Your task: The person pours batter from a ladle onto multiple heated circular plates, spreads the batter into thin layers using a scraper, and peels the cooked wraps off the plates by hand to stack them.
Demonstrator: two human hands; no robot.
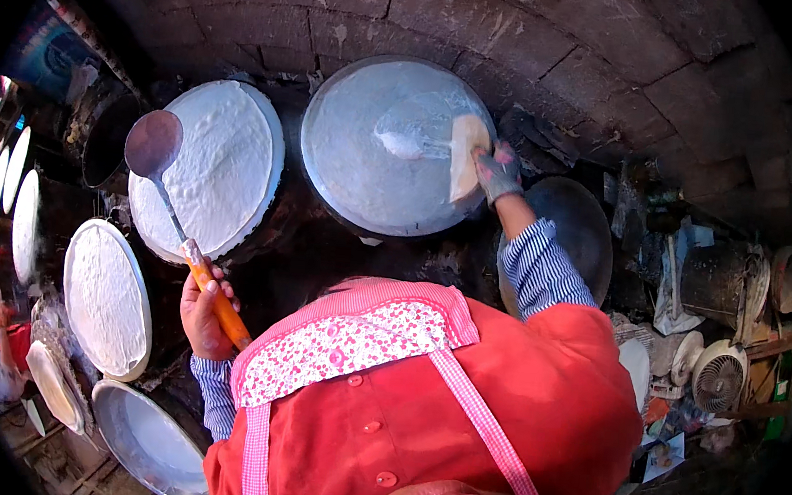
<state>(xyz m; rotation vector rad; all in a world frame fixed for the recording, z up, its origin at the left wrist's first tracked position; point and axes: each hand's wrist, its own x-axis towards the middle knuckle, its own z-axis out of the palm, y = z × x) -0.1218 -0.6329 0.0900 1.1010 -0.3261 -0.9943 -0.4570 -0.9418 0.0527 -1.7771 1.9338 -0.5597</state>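
My left hand (pixel 204 318) is wrapped round the orange handle of a long ladle (pixel 172 207). The ladle's dark round bowl points up and away, over the edge of a round griddle covered with white batter (pixel 216 164). Wearing a grey glove, my right hand (pixel 499 172) grips a pale, flat, curved-edged spreader (pixel 466 158) at the right side of the middle griddle (pixel 355 174). This large round plate has a thin whitish film, with a thicker white patch near its centre, left of the spreader. The fingers behind the spreader are partly hidden.
Another white-coated round plate (pixel 108 299) lies at the left, above a wide metal basin (pixel 153 442) with whitish liquid. A dark round pan (pixel 564 242) sits under my right forearm. A brick wall (pixel 488 22) closes the far side. A small fan (pixel 720 380) stands among clutter at right.
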